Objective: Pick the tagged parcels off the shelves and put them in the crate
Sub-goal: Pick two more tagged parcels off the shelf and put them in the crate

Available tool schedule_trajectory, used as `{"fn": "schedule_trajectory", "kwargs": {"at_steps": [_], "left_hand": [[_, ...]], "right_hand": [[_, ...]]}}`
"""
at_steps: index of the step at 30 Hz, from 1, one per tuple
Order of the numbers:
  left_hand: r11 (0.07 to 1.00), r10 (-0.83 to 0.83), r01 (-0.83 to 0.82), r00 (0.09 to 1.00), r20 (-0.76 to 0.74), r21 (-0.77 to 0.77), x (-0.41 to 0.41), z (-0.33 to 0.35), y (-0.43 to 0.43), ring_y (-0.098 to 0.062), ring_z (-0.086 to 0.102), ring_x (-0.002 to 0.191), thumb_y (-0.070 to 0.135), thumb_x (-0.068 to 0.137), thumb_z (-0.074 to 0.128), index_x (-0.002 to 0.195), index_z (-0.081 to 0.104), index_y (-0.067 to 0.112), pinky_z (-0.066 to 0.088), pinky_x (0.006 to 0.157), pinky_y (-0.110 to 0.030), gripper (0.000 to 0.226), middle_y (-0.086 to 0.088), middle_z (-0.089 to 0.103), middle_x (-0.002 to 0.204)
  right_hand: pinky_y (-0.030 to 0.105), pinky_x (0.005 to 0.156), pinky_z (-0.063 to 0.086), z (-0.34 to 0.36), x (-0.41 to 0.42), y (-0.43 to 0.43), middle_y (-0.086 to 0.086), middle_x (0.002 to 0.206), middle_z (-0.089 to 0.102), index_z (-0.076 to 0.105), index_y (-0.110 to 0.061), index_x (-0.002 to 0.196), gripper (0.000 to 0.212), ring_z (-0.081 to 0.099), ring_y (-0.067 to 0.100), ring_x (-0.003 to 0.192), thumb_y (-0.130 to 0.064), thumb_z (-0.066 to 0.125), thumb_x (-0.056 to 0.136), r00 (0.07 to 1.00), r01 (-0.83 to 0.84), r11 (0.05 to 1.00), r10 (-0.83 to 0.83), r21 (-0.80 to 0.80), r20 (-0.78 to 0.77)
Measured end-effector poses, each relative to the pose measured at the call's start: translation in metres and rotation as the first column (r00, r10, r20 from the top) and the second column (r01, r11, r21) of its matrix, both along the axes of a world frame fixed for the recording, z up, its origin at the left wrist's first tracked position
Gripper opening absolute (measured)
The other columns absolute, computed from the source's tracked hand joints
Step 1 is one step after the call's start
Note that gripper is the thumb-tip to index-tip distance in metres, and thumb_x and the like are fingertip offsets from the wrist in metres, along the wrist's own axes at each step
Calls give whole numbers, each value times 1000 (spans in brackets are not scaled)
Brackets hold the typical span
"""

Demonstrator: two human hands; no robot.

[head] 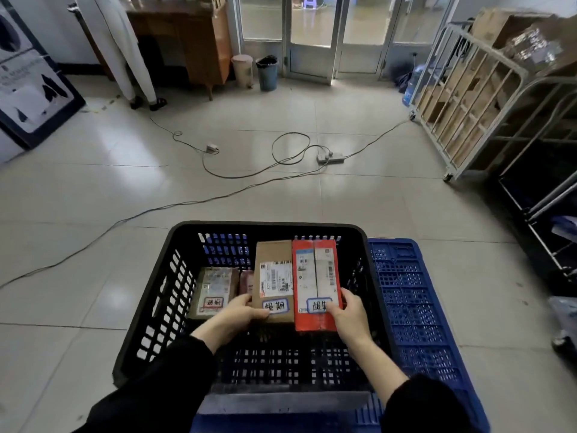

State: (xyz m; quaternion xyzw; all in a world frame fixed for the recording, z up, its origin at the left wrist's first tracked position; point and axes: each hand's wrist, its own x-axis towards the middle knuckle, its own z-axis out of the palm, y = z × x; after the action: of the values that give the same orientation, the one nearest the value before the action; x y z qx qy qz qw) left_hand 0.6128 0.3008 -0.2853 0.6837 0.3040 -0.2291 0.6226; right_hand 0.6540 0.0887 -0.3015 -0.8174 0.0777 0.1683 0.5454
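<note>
On the head camera, a pale tiled floor (93,189) stretches away to glass doors (312,35) at the far end. Black cables (237,173) loop across the tiles to a power strip (330,157) and a small adapter (212,148), well clear of the crate. At far left stand a wooden cabinet (193,42), a beige bin (243,70) and a blue-grey bin (267,73) side by side. A person's legs in white trousers (125,51) are beside the cabinet. A printed board (28,85) leans at the left edge. On the right, a metal cage trolley (462,98) is stacked with cardboard boxes.

The black slotted crate (168,295) sits near, in the middle of the view, and nothing blocks its open top. A blue perforated plastic panel (415,307) shows along its right side. Inside, at the left, lies a small brown parcel (214,287) with a red-edged tag, and a small reddish parcel (246,282) is just beside it.

Within the crate's rim, a brown parcel (273,279) and a red parcel (315,282) are held side by side, touching. Whether they rest on the crate's bottom cannot be told. Each has a printed shipping label and, near its near end, a white blue-edged tag with handwritten characters. The left hand (240,310) has its fingers clamped on the brown parcel's near left edge, with the thumb by the tag. The right hand (345,310) has its fingers clamped on the red parcel's near right edge, with the thumb on its tag.
</note>
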Motion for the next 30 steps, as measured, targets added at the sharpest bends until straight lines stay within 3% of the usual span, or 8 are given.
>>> {"fn": "schedule_trajectory", "kwargs": {"at_steps": [4,7,11,16,19,21,23,30], "left_hand": [[999,-11,8,998,-64,-54,18,-41,2,-30,59,111,-8,84,60,129,47,-7,46,101,-39,47,-21,60,125],[998,-14,10,998,-68,-57,35,-62,1,-30,60,110,-8,84,61,129,46,-5,47,98,-37,48,-22,61,124],[997,-14,8,997,-77,-75,47,-90,-3,-21,63,94,-5,83,63,129,46,4,53,76,-22,50,-13,64,112],[999,7,-10,997,-71,-40,53,-113,-12,-27,62,108,-3,81,66,135,44,5,47,101,-40,58,-13,63,120],[999,4,-7,997,-76,-32,55,-122,-19,-23,62,103,-4,80,67,135,42,6,49,96,-33,61,-11,62,116],[1000,0,-2,997,-76,-21,54,-128,-24,-22,60,103,-5,80,67,134,41,5,49,94,-31,61,-11,62,119],[1000,0,-1,996,-87,-13,55,-133,-29,-25,60,109,-6,80,67,134,40,4,48,98,-35,62,-14,60,125],[1000,-5,5,994,-112,0,61,-143,-31,-29,59,113,-7,81,64,133,43,3,47,100,-36,57,-17,60,127]], "right_hand": [[39,81,56,-41,16,7,12,119,55,55,-10,118,27,63,21,95,-12,50,92,997,40,994,-46,-100,-64],[41,84,55,-61,31,10,12,121,51,54,-7,119,27,61,22,96,-10,49,92,995,57,987,-69,-151,-76],[38,87,54,-91,46,10,15,124,52,53,-5,121,30,60,24,101,-6,46,92,989,59,980,-83,-189,-120],[42,95,49,-118,52,4,16,125,53,55,-4,119,30,57,27,108,-2,46,91,981,55,978,-90,-200,-169],[42,96,48,-129,58,1,16,124,54,55,-3,119,31,56,28,110,0,46,90,977,74,969,-118,-238,-176],[36,89,50,-135,61,-1,15,120,59,57,-3,115,30,59,26,104,4,46,88,975,85,967,-131,-242,-180],[28,80,49,-139,62,-2,14,115,64,59,-3,111,29,61,22,97,7,45,88,974,87,966,-134,-244,-184],[26,75,47,-148,66,0,10,116,62,56,-7,116,31,61,22,98,4,43,89,966,106,956,-164,-275,-198]]}}
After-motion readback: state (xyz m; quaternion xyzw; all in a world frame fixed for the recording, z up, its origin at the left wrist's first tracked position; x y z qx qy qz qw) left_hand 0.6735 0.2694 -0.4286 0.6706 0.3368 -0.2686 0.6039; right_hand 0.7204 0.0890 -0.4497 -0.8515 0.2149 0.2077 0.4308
